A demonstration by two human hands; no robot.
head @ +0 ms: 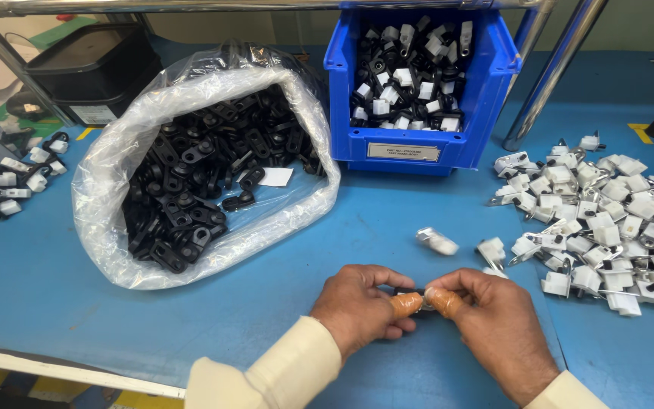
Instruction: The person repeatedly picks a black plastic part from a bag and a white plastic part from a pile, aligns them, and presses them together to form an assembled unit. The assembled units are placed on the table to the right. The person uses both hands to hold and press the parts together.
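Both hands meeting just below the blue bin (418, 148), left hand (357, 309) and right hand (490, 322) pinching a small, mostly hidden part (420, 302) between orange-capped thumbs, bag of black parts (191, 174) left of bin, white clips (607, 227) to its right

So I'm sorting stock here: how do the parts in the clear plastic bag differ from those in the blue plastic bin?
The clear plastic bag holds all-black flat link-shaped parts; the blue plastic bin holds black parts with white blocks. The bag slumps open on the blue table, while the bin is rigid and upright. Both are loose heaps of small pieces.
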